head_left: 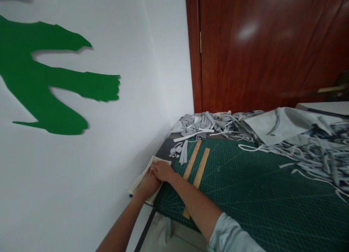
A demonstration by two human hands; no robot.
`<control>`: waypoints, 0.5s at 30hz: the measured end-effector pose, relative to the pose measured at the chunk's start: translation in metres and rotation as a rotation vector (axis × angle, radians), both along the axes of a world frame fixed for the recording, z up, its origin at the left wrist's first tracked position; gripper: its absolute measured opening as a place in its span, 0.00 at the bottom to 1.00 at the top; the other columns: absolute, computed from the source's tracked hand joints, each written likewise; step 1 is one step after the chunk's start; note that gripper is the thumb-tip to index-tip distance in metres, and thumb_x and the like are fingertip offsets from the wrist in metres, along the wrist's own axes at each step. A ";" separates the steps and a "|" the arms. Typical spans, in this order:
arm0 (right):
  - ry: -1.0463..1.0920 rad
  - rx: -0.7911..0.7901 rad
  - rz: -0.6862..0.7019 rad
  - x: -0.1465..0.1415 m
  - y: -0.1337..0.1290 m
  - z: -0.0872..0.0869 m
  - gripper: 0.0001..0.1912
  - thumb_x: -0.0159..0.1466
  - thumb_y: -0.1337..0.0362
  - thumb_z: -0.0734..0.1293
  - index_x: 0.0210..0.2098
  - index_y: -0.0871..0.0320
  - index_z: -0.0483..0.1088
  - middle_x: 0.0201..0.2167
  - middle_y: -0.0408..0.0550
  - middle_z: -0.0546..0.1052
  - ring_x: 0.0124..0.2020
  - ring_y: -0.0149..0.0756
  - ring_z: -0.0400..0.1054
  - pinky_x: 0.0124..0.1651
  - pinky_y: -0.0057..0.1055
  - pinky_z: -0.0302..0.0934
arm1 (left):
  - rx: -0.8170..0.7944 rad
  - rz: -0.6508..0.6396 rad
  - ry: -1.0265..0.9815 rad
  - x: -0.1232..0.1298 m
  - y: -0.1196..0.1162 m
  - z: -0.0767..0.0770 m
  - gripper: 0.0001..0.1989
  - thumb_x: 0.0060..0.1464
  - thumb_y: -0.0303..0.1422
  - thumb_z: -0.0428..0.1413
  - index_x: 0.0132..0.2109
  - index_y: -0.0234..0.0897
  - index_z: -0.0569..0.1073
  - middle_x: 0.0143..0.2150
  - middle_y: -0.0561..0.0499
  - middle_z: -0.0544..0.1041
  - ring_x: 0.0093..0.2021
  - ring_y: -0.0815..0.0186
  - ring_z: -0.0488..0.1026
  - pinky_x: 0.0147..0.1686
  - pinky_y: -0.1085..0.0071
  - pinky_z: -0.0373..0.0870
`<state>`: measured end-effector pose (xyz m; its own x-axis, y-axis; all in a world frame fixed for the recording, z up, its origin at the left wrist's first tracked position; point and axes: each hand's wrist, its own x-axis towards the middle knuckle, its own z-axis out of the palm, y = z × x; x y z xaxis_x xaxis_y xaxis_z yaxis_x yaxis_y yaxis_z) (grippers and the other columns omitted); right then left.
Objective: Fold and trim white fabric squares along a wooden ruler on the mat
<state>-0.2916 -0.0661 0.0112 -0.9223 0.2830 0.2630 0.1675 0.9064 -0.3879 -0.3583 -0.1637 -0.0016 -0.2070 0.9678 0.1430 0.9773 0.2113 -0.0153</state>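
Against the wall, at the left corner of the table, lies a flat stack of cream cloth (141,178). My left hand (149,183) rests on it. My right hand (161,170) touches the left one from the right, over the same cloth. The fingers of both hands overlap near the cloth's upper part and are too small and hidden to tell whether they pinch anything. Two wooden rulers (201,167) lie side by side on the green cutting mat (240,186), to the right of my hands and partly under my right forearm.
Grey fabric scraps (201,123) are heaped along the table's back edge. Many grey strips (311,157) and a larger grey piece (275,124) cover the right side. A white wall (114,146) borders the left; a reddish wooden door (259,55) stands behind.
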 end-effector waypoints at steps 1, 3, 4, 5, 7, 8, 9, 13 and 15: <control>-0.010 0.002 0.017 -0.004 0.003 -0.001 0.18 0.69 0.62 0.51 0.50 0.56 0.68 0.52 0.48 0.72 0.55 0.34 0.63 0.57 0.30 0.55 | 0.017 0.007 -0.010 0.000 0.000 0.001 0.20 0.54 0.27 0.49 0.54 0.34 0.71 0.58 0.44 0.69 0.62 0.54 0.60 0.63 0.58 0.50; -0.030 0.003 0.056 -0.009 0.009 -0.002 0.21 0.70 0.62 0.49 0.51 0.56 0.68 0.52 0.47 0.73 0.54 0.33 0.64 0.56 0.30 0.56 | 0.052 0.024 -0.024 0.001 -0.003 0.003 0.20 0.56 0.28 0.46 0.55 0.36 0.70 0.59 0.46 0.68 0.62 0.59 0.60 0.63 0.63 0.53; -0.042 0.006 0.075 -0.010 0.011 -0.003 0.21 0.70 0.62 0.48 0.51 0.56 0.68 0.53 0.47 0.73 0.54 0.33 0.64 0.57 0.30 0.56 | 0.067 0.029 -0.043 0.001 -0.008 0.004 0.20 0.56 0.28 0.45 0.54 0.37 0.70 0.59 0.47 0.69 0.61 0.61 0.61 0.62 0.65 0.54; -0.054 0.011 0.091 -0.010 0.013 -0.005 0.20 0.70 0.62 0.49 0.52 0.56 0.68 0.54 0.47 0.72 0.55 0.33 0.63 0.58 0.31 0.55 | 0.079 0.037 -0.072 0.001 -0.015 0.004 0.19 0.56 0.28 0.45 0.53 0.38 0.71 0.58 0.48 0.69 0.60 0.63 0.62 0.61 0.66 0.56; -0.076 0.023 0.105 -0.008 0.012 -0.008 0.20 0.69 0.61 0.52 0.55 0.56 0.65 0.59 0.49 0.66 0.60 0.37 0.58 0.61 0.36 0.51 | 0.098 0.061 -0.160 0.002 -0.035 0.006 0.19 0.56 0.29 0.45 0.51 0.39 0.73 0.57 0.48 0.71 0.58 0.63 0.65 0.60 0.67 0.59; -0.084 0.027 0.103 -0.006 0.010 -0.010 0.21 0.69 0.59 0.53 0.58 0.56 0.63 0.62 0.50 0.62 0.62 0.40 0.55 0.63 0.41 0.48 | 0.106 0.077 -0.209 0.002 -0.047 0.007 0.18 0.56 0.30 0.45 0.49 0.40 0.74 0.56 0.48 0.72 0.56 0.62 0.67 0.59 0.66 0.61; -0.092 0.030 0.098 -0.003 0.008 -0.013 0.22 0.68 0.57 0.53 0.60 0.55 0.60 0.64 0.51 0.59 0.64 0.43 0.51 0.63 0.45 0.46 | 0.110 0.084 -0.252 0.002 -0.059 0.007 0.17 0.57 0.32 0.45 0.49 0.41 0.75 0.55 0.48 0.72 0.55 0.62 0.68 0.58 0.65 0.62; -0.122 0.028 0.089 0.004 0.001 -0.017 0.26 0.68 0.53 0.51 0.63 0.52 0.54 0.66 0.48 0.52 0.66 0.45 0.43 0.64 0.50 0.40 | 0.104 -0.010 -0.269 0.008 -0.101 0.008 0.18 0.54 0.40 0.52 0.52 0.44 0.73 0.57 0.49 0.70 0.58 0.59 0.66 0.59 0.62 0.61; -0.137 0.025 0.085 0.006 0.000 -0.015 0.26 0.68 0.53 0.50 0.63 0.51 0.54 0.67 0.47 0.52 0.67 0.44 0.43 0.65 0.49 0.40 | 0.095 -0.047 -0.226 0.010 -0.109 0.009 0.24 0.51 0.42 0.57 0.55 0.46 0.70 0.59 0.49 0.68 0.60 0.58 0.63 0.61 0.60 0.58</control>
<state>-0.2859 -0.0661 -0.0042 -0.9703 0.1978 0.1395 0.1398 0.9286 -0.3438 -0.3487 -0.2728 0.0074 -0.1988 0.9615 0.1895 0.9625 0.1552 0.2224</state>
